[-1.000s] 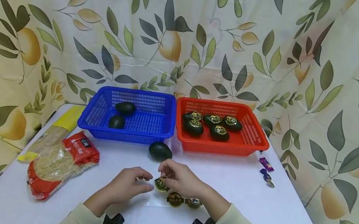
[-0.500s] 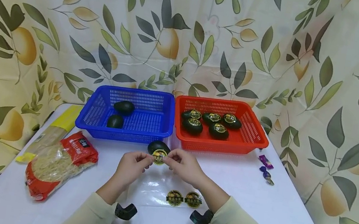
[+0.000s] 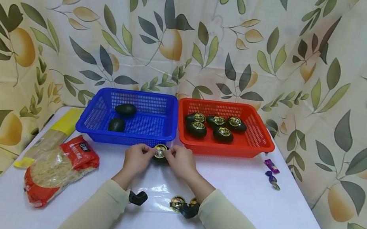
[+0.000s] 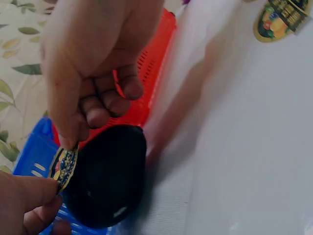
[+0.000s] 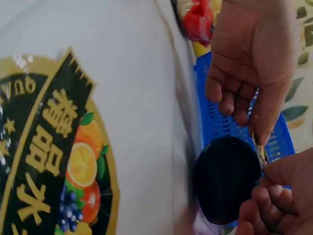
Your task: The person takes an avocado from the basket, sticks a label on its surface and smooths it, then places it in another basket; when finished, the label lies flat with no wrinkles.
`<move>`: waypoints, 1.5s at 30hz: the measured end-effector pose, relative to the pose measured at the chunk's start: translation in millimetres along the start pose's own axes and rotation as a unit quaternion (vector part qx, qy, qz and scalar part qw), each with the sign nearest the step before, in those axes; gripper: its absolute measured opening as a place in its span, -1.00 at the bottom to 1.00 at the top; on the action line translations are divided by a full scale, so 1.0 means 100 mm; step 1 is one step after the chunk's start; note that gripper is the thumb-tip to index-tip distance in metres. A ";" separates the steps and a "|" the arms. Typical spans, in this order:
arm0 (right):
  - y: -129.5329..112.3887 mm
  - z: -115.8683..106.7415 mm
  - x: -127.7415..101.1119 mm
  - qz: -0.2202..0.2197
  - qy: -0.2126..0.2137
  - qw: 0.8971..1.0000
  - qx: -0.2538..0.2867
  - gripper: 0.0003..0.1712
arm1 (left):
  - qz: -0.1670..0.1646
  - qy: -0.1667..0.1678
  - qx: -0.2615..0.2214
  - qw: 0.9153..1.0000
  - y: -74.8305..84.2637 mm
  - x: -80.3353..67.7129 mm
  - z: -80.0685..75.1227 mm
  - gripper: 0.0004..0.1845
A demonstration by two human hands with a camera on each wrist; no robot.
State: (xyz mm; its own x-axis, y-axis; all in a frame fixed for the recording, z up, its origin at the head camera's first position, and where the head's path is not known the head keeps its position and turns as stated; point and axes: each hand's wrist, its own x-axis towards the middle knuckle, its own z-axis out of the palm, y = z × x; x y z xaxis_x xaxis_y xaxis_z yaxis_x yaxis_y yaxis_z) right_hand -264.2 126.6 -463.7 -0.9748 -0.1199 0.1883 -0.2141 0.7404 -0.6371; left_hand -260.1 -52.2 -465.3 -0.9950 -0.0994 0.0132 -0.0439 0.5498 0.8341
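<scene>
A round gold-and-black sticker (image 3: 160, 151) is pinched by both hands, my left hand (image 3: 142, 156) at its left edge and my right hand (image 3: 177, 159) at its right edge. It hovers just over a dark avocado (image 3: 161, 160) lying on the white table (image 3: 288, 223) in front of the baskets. In the left wrist view the sticker (image 4: 63, 167) stands edge-on beside the avocado (image 4: 108, 177). The right wrist view shows the avocado (image 5: 227, 179) below the pinching fingers. A clear backing sheet (image 3: 157, 190) with two more stickers (image 3: 177, 203) lies near my forearms.
A blue basket (image 3: 167, 128) holds two bare avocados (image 3: 125, 110). A red basket (image 3: 258, 140) holds several stickered avocados (image 3: 197, 128). A red noodle bag (image 3: 56, 166) and a yellow pack (image 3: 57, 134) lie at the left. Wrapped candies (image 3: 272, 173) sit at the right.
Both hands peeled a sticker off the sheet near the front, lifted it and carried it away from me to just above the avocado by the baskets.
</scene>
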 end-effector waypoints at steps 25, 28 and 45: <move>0.18 0.12 -0.07 -0.101 0.031 0.994 0.004 -0.82 | -0.019 -0.017 -0.056 0.998 -0.23 -0.03 0.08 -0.69; 0.17 0.11 -0.07 -0.114 0.028 0.993 -0.004 -0.81 | -0.003 0.001 -0.082 0.997 -0.26 -0.03 0.09 -0.73; 0.20 0.05 -0.03 -0.197 -0.042 0.978 -0.054 -0.60 | 0.136 -0.048 -0.050 0.988 -0.36 0.02 0.11 -0.64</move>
State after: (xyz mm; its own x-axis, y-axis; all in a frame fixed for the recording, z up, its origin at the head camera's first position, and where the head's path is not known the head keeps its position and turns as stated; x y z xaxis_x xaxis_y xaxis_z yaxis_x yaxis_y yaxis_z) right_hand -266.0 138.3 -480.7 -0.8209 -0.4601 0.3383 -0.5702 0.6915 -0.4434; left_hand -261.6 -63.4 -501.7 -0.9727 0.1223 0.1970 0.2315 0.4599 0.8573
